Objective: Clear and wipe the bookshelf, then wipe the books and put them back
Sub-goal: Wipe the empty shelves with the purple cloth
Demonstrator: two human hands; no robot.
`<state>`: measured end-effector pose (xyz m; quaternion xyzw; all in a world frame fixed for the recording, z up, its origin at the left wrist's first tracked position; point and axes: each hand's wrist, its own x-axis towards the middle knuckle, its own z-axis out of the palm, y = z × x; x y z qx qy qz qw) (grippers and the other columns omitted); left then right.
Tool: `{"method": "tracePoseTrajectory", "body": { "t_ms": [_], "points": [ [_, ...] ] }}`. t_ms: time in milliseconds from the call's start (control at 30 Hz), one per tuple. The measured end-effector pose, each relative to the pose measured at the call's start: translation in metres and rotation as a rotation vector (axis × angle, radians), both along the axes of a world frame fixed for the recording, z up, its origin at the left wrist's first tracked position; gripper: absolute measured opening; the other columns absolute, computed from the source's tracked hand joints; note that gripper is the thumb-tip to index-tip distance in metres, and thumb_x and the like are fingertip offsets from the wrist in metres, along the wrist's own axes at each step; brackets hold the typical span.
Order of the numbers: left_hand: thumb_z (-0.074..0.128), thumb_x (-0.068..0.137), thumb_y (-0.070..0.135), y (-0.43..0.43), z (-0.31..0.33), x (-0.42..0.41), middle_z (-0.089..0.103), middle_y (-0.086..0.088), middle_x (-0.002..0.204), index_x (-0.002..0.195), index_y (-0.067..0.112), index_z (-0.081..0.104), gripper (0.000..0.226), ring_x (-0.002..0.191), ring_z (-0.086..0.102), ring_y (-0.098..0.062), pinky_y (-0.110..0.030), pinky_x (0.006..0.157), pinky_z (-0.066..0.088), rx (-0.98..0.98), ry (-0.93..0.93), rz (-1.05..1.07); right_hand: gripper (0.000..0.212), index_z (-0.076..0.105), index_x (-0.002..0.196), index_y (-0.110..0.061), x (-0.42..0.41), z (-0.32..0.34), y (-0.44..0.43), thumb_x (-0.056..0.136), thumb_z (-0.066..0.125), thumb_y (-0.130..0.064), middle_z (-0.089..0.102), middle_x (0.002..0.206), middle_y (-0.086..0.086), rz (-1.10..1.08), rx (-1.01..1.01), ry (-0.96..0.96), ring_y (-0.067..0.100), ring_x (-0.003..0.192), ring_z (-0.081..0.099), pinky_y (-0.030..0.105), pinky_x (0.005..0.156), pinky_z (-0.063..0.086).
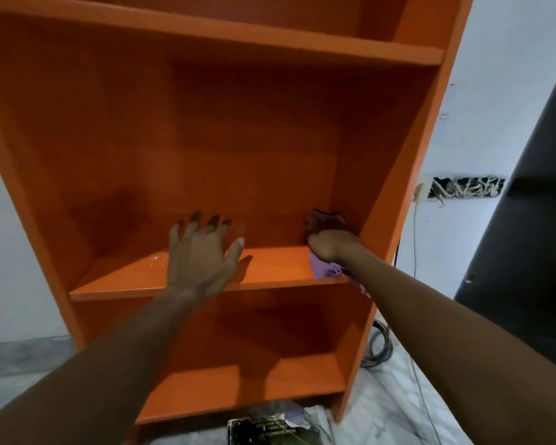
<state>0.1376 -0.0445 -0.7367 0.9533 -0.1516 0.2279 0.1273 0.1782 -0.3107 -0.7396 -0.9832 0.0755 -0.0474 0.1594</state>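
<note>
An orange bookshelf (225, 130) fills the view, its compartments bare of books. My right hand (333, 244) is closed on a purple cloth (323, 268), pressed on the middle shelf board (280, 266) in the right rear corner against the side panel. My left hand (203, 252) hovers over the same board's middle, fingers spread, holding nothing. A dark-covered book (264, 430) lies on the floor below the shelf's front, partly cut off by the frame's edge.
Loose papers (299, 419) lie with the book on the marble floor. A coiled cable (377, 346) and a white cord (416, 239) hang by the wall socket to the right. A dark panel (527, 220) stands at far right.
</note>
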Motion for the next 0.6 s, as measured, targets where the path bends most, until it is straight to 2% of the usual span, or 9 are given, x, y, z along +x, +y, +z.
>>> {"method": "tracePoseTrajectory", "body": {
  "t_ms": [67, 133, 200, 300, 400, 500, 600],
  "points": [
    [0.029, 0.101, 0.060, 0.003, -0.007, 0.009, 0.046, -0.002, 0.155, 0.149, 0.025, 0.046, 0.062, 0.152, 0.023, -0.029, -0.055, 0.119, 0.015, -0.066, -0.005, 0.022, 0.056, 0.047, 0.142, -0.025, 0.022, 0.003, 0.003, 0.095, 0.029, -0.048, 0.040, 0.157, 0.004, -0.036, 0.009, -0.057, 0.034, 0.141, 0.036, 0.046, 0.116, 0.031],
    [0.026, 0.101, 0.061, 0.002, -0.013, 0.011, 0.050, -0.003, 0.153, 0.148, 0.022, 0.048, 0.064, 0.151, 0.024, -0.028, -0.055, 0.118, 0.017, -0.123, -0.010, 0.013, 0.071, 0.048, 0.139, -0.026, 0.050, -0.004, -0.002, 0.084, 0.018, -0.060, 0.042, 0.154, 0.009, -0.062, -0.005, -0.064, 0.037, 0.136, 0.040, 0.049, 0.114, 0.034],
    [0.024, 0.102, 0.059, 0.002, -0.017, 0.012, 0.051, -0.005, 0.152, 0.148, 0.020, 0.048, 0.065, 0.151, 0.024, -0.028, -0.054, 0.119, 0.016, -0.175, 0.001, 0.013, 0.077, 0.050, 0.137, -0.028, 0.082, -0.014, -0.012, 0.078, 0.014, -0.061, 0.045, 0.152, 0.011, -0.055, -0.010, -0.026, 0.037, 0.130, 0.046, 0.049, 0.110, 0.036],
    [0.021, 0.102, 0.059, 0.001, -0.018, 0.014, 0.050, -0.007, 0.152, 0.152, 0.020, 0.043, 0.067, 0.152, 0.021, -0.030, -0.055, 0.119, 0.015, -0.210, 0.023, 0.036, 0.062, 0.051, 0.142, -0.027, 0.083, -0.005, 0.005, 0.089, 0.025, -0.047, 0.041, 0.157, 0.009, -0.036, -0.025, 0.016, 0.035, 0.136, 0.044, 0.047, 0.114, 0.034],
    [0.019, 0.103, 0.056, 0.000, -0.020, 0.014, 0.049, -0.009, 0.152, 0.154, 0.019, 0.038, 0.067, 0.152, 0.019, -0.030, -0.053, 0.119, 0.012, -0.235, 0.032, 0.027, 0.046, 0.048, 0.147, -0.028, 0.081, 0.001, 0.031, 0.103, 0.036, -0.034, 0.032, 0.163, 0.002, 0.109, -0.091, 0.014, 0.030, 0.146, 0.033, 0.045, 0.120, 0.028],
    [0.014, 0.103, 0.056, -0.001, -0.023, 0.017, 0.046, -0.008, 0.155, 0.156, 0.020, 0.035, 0.067, 0.153, 0.018, -0.028, -0.051, 0.120, 0.011, -0.276, 0.011, 0.022, 0.051, 0.043, 0.152, -0.028, 0.093, -0.001, 0.056, 0.102, 0.043, -0.039, 0.023, 0.168, -0.001, 0.263, -0.150, 0.027, 0.028, 0.153, 0.022, 0.046, 0.123, 0.022],
    [0.014, 0.099, 0.055, -0.002, -0.024, 0.019, 0.047, -0.008, 0.154, 0.155, 0.021, 0.035, 0.069, 0.152, 0.020, -0.029, -0.051, 0.120, 0.013, -0.325, -0.014, 0.015, 0.060, 0.042, 0.153, -0.027, 0.101, -0.004, 0.082, 0.096, 0.046, -0.044, 0.029, 0.166, 0.002, 0.374, -0.068, 0.025, 0.028, 0.149, 0.032, 0.047, 0.121, 0.028]
  ]
}}
